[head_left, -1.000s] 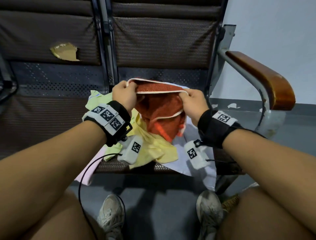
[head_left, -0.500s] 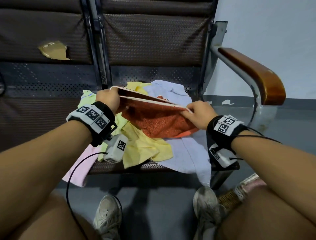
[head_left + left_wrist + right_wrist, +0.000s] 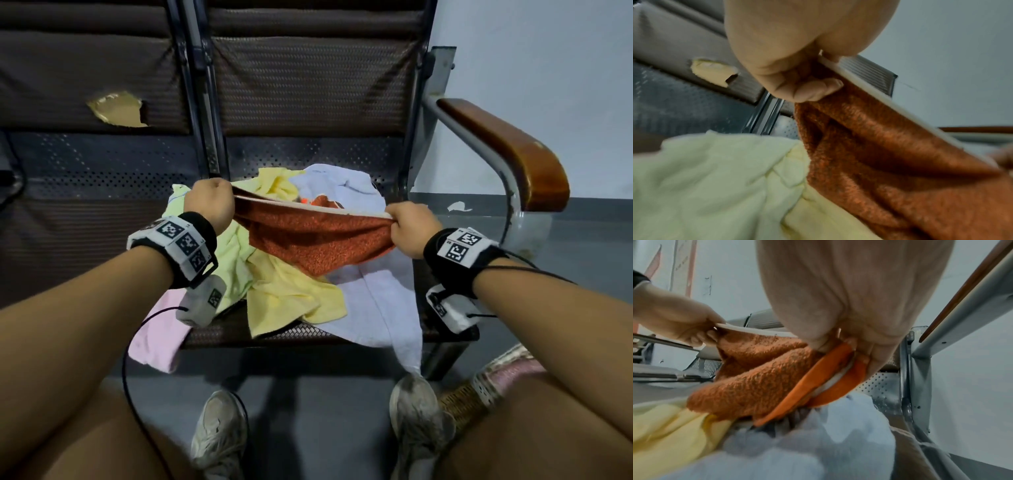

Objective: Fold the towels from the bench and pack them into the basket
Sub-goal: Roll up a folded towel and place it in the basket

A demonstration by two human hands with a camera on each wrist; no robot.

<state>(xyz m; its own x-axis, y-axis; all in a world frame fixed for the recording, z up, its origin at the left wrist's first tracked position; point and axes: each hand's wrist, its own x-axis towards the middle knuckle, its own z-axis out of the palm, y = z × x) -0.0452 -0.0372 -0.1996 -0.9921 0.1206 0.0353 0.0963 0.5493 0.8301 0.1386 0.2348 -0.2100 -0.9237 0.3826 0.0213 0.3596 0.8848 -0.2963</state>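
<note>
An orange towel [image 3: 318,240] with a white hem is stretched between my two hands above the bench seat. My left hand [image 3: 209,202] pinches its left corner; the left wrist view shows my fingers [image 3: 809,91] curled round the hem of the orange towel [image 3: 890,154]. My right hand [image 3: 411,226] grips the right corner, where the orange towel [image 3: 760,374] is doubled over. Under it lie a yellow towel [image 3: 291,294], a pale green towel [image 3: 229,260], a white towel [image 3: 383,301] and a pink towel [image 3: 161,332]. A woven basket [image 3: 472,397] with pink cloth peeks out at the lower right.
The bench [image 3: 308,85] has dark mesh seats and a torn backrest patch [image 3: 116,109]. A wooden armrest [image 3: 507,150] on a metal frame stands to the right. My shoes [image 3: 219,435] rest on the grey floor below the seat edge.
The towel was held high and bunched between my hands. My hands have since lowered and drawn apart, pulling its top hem taut.
</note>
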